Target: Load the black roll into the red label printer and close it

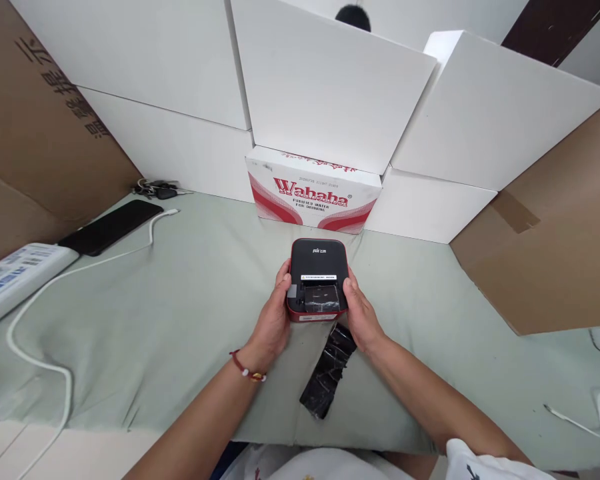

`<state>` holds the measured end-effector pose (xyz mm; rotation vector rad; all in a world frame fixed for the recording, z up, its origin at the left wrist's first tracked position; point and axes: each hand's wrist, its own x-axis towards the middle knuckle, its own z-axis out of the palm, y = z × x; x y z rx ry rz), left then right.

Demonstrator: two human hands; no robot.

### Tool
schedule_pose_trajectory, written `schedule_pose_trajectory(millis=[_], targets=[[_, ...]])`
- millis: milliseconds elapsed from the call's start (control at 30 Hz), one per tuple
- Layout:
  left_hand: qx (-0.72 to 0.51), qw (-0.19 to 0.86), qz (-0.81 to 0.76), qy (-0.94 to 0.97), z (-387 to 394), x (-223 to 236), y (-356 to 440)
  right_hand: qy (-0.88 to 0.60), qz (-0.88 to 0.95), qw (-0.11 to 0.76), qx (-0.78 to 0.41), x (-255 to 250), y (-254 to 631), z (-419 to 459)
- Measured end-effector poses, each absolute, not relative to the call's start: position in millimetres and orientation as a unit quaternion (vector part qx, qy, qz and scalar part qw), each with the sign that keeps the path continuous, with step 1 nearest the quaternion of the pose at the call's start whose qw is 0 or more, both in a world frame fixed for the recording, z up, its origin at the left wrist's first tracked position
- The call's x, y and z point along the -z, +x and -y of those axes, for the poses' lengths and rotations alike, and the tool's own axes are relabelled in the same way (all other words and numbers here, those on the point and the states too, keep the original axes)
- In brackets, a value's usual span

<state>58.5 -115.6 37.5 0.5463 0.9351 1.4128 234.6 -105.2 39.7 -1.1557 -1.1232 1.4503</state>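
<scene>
A small black-and-red boxy device (319,261) sits in the middle, with a logo on top, a white label strip and a shiny black patch near its front edge. My left hand (275,320) is closed around its left side, the thumb on the edge by a grey square. On the opposite side, my right hand (363,310) grips the device with its thumb along the edge. Just below it, a crumpled, glossy black strip (327,373) like tape lies on the cloth, close to my right hand. The device's underside is hidden.
A green cloth (205,287) covers the table. A Wahaha box (313,193) stands behind the device against white panels (330,80). At left are a phone (113,227), keys (163,189), a white power strip (23,277) and cable (70,373). Cardboard (545,227) borders the right.
</scene>
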Motion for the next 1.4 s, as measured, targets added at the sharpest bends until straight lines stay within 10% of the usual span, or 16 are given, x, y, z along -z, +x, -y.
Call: schedule_pose_trajectory(millis=[267, 833, 1267, 1400], targets=[[-0.618, 0.641, -0.317, 0.327, 84, -29, 36, -0.452, 0.696, 0.447, -0.334, -78, 271, 96], [-0.600, 0.667, -0.313, 0.312, 77, -16, 21, -0.242, 0.966, 0.082, -0.041, -159, 263, 104], [-0.587, 0.683, -0.295, 0.319, 79, -9, 26, -0.337, 0.899, 0.156, -0.233, -148, 259, 73], [-0.593, 0.681, -0.274, 0.330, 77, -5, 30, -0.470, 0.866, 0.055, -0.164, -141, 243, 40]])
